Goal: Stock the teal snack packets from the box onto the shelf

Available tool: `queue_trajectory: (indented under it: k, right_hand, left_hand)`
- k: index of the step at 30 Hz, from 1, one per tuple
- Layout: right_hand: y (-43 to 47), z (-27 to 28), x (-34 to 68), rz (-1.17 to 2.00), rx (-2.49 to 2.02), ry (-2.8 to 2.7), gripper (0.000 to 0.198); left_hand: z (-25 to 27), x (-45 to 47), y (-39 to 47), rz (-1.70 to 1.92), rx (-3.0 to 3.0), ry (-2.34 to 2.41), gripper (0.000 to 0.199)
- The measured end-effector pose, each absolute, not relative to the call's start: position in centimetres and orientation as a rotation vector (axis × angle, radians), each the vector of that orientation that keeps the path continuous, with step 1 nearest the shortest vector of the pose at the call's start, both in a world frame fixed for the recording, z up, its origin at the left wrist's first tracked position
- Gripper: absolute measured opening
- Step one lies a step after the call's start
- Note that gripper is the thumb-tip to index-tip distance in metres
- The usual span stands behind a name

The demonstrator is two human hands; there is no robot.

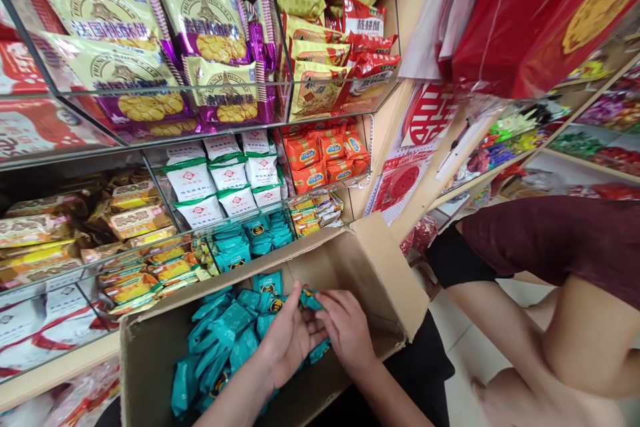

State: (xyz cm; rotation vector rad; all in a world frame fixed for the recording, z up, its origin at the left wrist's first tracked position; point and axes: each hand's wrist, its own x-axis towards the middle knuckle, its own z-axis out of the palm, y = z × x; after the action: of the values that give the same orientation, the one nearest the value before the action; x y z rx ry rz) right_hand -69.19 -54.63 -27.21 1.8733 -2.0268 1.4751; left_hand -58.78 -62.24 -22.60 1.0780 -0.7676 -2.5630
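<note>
A cardboard box [387, 280] stands open before me, holding many small teal snack packets [233, 330]. Over it, my right hand [350, 330] pinches one teal packet [310, 299] between thumb and fingers. Beside that packet is my left hand [285, 337], palm turned toward the right hand, with thumb raised and fingers stretched out. Whether its fingertips touch the packet, I cannot tell. Just behind the box, similar teal packets [233, 253] sit in a shelf compartment.
Clear-fronted shelves hold purple-and-cream biscuit packs [133, 83], white-and-green packs [190, 180], orange packs [303, 150] and yellow bars [167, 270]. Red bags [530, 20] hang at upper right. Another person's legs [510, 320] are close by on the right, over a tiled floor [463, 340].
</note>
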Motion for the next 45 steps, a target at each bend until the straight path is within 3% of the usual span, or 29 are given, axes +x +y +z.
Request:
queue_trajectory:
  k: [3,5,7,10,13,17,21,26,30,33,38,45]
  right_hand:
    - [-53.6,-27.1,-68.1,1.491,2.041,-1.98,0.027]
    - [-53.3,-27.1,-67.3,1.676,1.903,-2.075,0.023]
    - [-53.3,-27.2,-66.8,2.005,1.58,-2.245,0.023]
    - [-54.0,-27.4,-66.4,2.618,1.137,-2.459,0.04]
    - [-54.6,-27.3,-66.6,2.959,1.033,-2.497,0.046]
    - [-54.2,-26.7,-67.3,2.873,1.39,-2.359,0.035]
    - [-53.4,-26.3,-67.4,2.824,1.664,-2.296,0.035]
    - [-53.3,-27.4,-68.4,2.497,1.605,-2.525,0.022]
    - [-53.2,-29.0,-69.2,2.319,1.572,-2.711,0.021]
    - [-53.2,-29.3,-69.3,2.229,1.647,-2.777,0.017]
    - [-53.6,-28.8,-69.3,2.114,1.789,-2.825,0.015]
    - [-53.6,-28.9,-69.7,2.184,1.666,-2.965,0.014]
  left_hand:
    - [-21.9,-58.5,-62.4,-2.57,1.005,-0.637,0.041]
    - [-21.9,-58.4,-62.5,-2.546,1.012,-0.646,0.04]
    - [-22.1,-58.3,-62.5,-2.511,0.994,-0.707,0.04]
    - [-22.2,-58.4,-62.1,-2.41,0.971,-0.838,0.041]
    - [-21.8,-58.3,-62.4,-2.286,0.992,-1.028,0.041]
    - [-20.4,-57.2,-64.2,-2.075,0.997,-1.544,0.036]
    - [-18.8,-56.0,-65.7,-2.1,0.845,-1.923,0.033]
    - [-16.0,-55.0,-69.2,-1.953,1.235,-1.513,0.046]
    - [-15.1,-55.3,-74.1,-2.032,1.394,-1.11,0.011]
    - [-16.5,-56.5,-77.0,-1.807,1.469,-1.316,0.007]
    - [-21.1,-59.8,-80.0,-1.486,1.617,-1.645,0.032]
    - [-23.4,-63.3,-84.4,-1.116,1.468,-2.06,0.039]
